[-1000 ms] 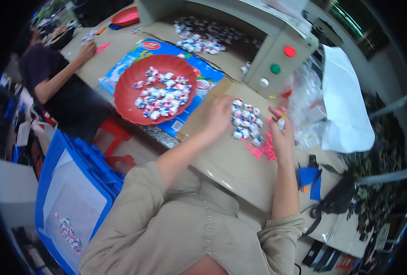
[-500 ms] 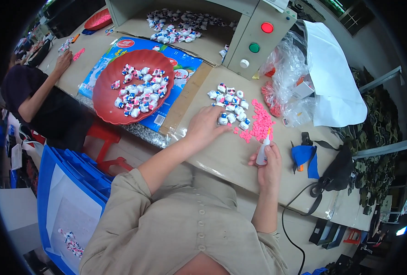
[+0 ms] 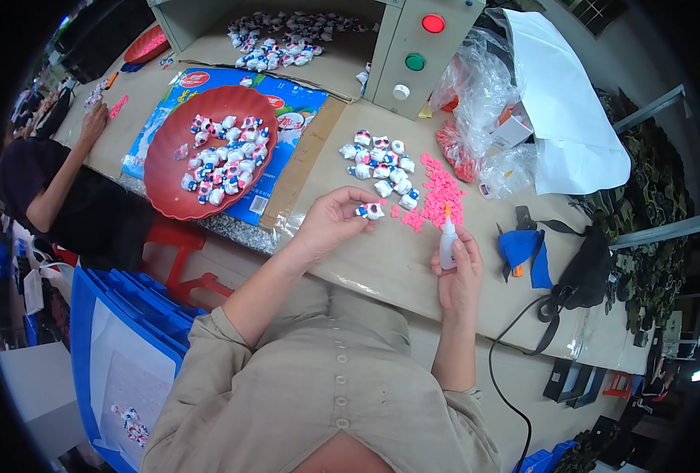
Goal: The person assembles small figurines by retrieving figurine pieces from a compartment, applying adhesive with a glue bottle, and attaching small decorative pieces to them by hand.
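A long tan worktable (image 3: pixel 381 268) ran across the room, a grey control box (image 3: pixel 421 47) with coloured buttons standing on it. Blue crates (image 3: pixel 121 339) sat on the floor beside a red stool (image 3: pixel 180 252).

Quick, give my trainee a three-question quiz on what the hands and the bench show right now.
1. True or false: the left hand holds a small white figurine.
2. What does the right hand grip? A) scissors B) a small glue bottle C) a brush
3. What colour are the tiny loose pieces piled beside the group of figurines on the table?

Key: 1 true; 2 B, its orange tip pointing up; 3 pink.
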